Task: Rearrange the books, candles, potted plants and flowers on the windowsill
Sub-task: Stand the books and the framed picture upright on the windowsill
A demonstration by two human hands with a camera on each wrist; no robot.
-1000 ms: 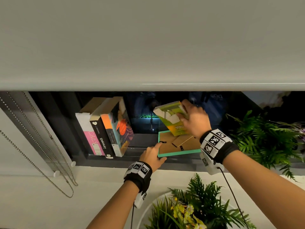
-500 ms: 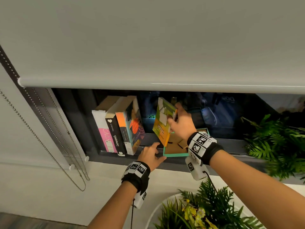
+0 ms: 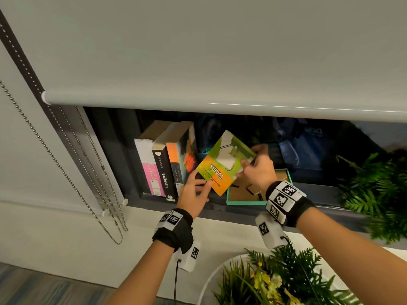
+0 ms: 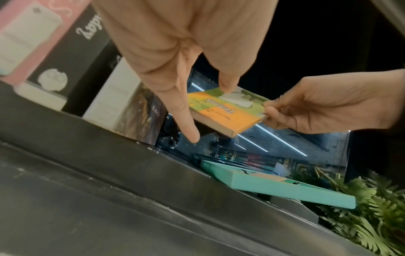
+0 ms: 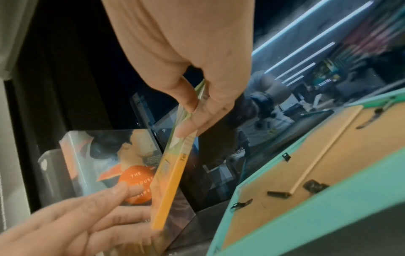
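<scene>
The thin book (image 3: 222,167) hangs tilted just right of the standing books (image 3: 163,170) on the windowsill (image 3: 211,204), pinched by the right hand (image 3: 257,170), straight fingers of the left hand (image 3: 193,192) touching its near corner; guided so by both, it should clear that row.

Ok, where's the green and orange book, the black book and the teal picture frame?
green and orange book (image 3: 222,170), head view, middle of its cover.
black book (image 3: 164,175), head view, on its spine.
teal picture frame (image 3: 244,203), head view, its front edge.
</scene>
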